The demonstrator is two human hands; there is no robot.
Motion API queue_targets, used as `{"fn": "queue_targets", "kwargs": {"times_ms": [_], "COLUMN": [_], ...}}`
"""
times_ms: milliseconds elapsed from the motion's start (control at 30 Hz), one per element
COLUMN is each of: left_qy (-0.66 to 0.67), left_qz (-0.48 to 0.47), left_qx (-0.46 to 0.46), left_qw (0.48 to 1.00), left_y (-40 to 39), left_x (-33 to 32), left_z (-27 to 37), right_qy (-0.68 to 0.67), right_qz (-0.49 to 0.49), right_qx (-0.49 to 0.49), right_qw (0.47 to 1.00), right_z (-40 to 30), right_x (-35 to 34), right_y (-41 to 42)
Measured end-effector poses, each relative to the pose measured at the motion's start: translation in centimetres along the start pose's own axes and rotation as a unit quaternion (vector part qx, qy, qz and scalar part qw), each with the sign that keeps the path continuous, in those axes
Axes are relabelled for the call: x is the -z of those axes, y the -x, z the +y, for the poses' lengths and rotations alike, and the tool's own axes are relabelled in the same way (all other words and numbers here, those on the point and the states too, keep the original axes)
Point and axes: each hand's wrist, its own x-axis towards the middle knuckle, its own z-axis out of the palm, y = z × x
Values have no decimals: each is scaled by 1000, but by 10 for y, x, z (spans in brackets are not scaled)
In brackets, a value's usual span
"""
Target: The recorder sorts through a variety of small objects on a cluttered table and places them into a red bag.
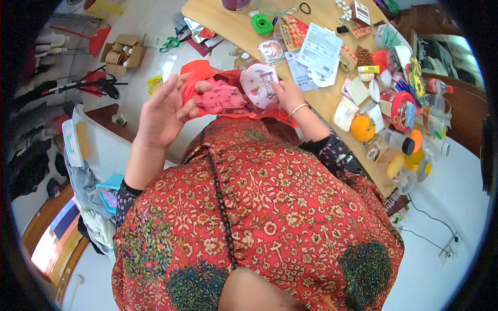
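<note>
A red plastic bag [200, 70] lies open in front of my body, with pink patterned packets [221, 97] inside it. My left hand [165, 105] is at the bag's left edge, its fingers spread and partly hooked on the red plastic. Between the thumb and fingers of my right hand [288, 97] is a white rounded packet [259, 86] with a small printed picture and writing, held at the bag's right side. A bracelet circles my right wrist.
The cluttered wooden table [218, 19] spans the upper right. On it are a green tape roll [262, 24], white printed sheets [320, 48], an orange [362, 128] and a red-lidded jar [402, 110]. An open cardboard box [134, 58] stands at upper left.
</note>
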Motion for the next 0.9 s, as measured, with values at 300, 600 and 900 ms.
{"fn": "queue_targets", "kwargs": {"times_ms": [300, 600, 900], "left_qy": [-13, -22, 10], "left_qz": [9, -8, -11], "left_qx": [10, 6, -4], "left_qw": [1000, 1000, 1000], "left_y": [-10, -5, 7], "left_x": [5, 27, 30], "left_z": [-2, -4, 0], "right_qy": [-512, -427, 135], "right_qz": [-75, 176, 537], "right_qx": [-74, 171, 159], "right_qw": [853, 870, 817], "right_z": [-9, 28, 31], "right_x": [48, 97, 150], "right_y": [42, 47, 63]}}
